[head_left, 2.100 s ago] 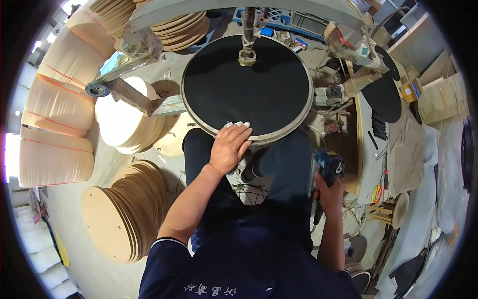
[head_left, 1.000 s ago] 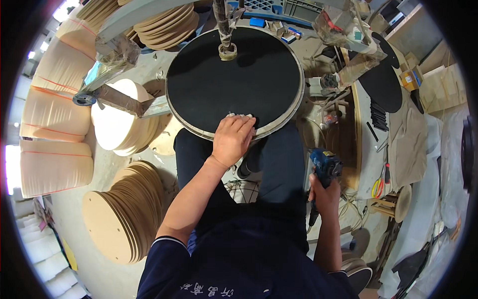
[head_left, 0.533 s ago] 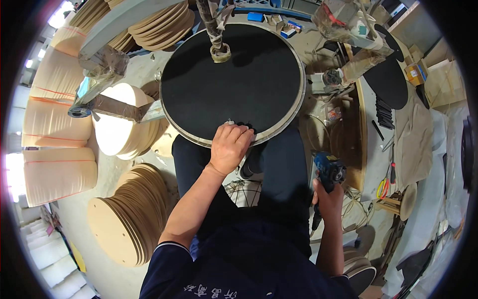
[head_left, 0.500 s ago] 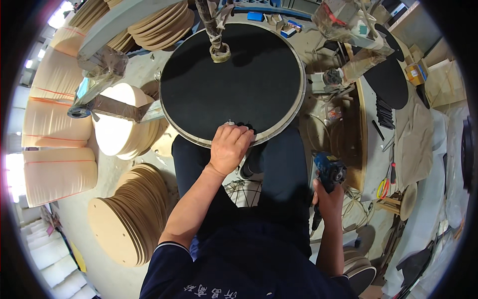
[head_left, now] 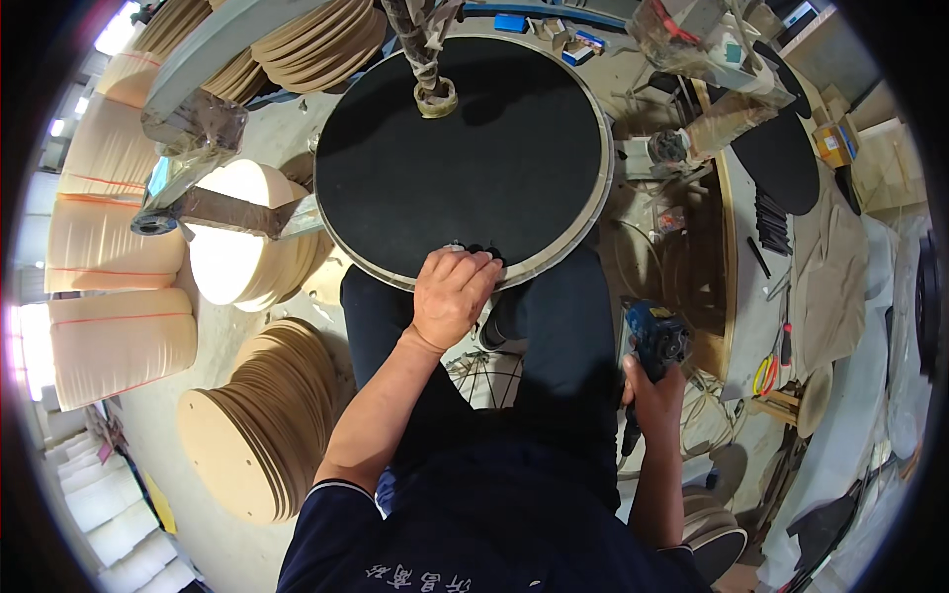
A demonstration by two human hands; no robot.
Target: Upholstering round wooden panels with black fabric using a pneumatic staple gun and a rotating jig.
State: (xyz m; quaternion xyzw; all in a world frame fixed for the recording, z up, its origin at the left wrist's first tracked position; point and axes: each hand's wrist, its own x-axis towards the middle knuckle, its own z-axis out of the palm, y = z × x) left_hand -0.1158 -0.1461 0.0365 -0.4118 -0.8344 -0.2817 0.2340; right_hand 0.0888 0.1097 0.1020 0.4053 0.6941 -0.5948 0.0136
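My left hand (head_left: pixel 450 298) is closed at the near rim of a large round black panel (head_left: pixel 465 158) with a pale edge. Small dark pieces (head_left: pixel 486 251) show at its fingertips, and a little metallic glint sits beside them. Most of what these fingers grip is hidden under the hand. At my right thigh, apart from the panel, my right hand (head_left: pixel 654 395) is wrapped round the handle of a blue-and-black power drill (head_left: pixel 657 334). A vertical arm with a ring-shaped end (head_left: pixel 435 103) stands over the panel's far half.
A metal frame arm (head_left: pixel 237 213) flanks the panel at left. Stacked round boards (head_left: pixel 237 455) stand on the floor, beside wrapped rolls (head_left: pixel 124 346). On the right bench (head_left: pixel 732 346) lie black strips (head_left: pixel 773 223), scissors (head_left: pixel 766 376), a red-handled screwdriver (head_left: pixel 786 341) and black discs (head_left: pixel 776 163).
The view has shifted slightly. My left hand stays at the panel's near rim, and my right hand keeps the drill in nearly the same place.
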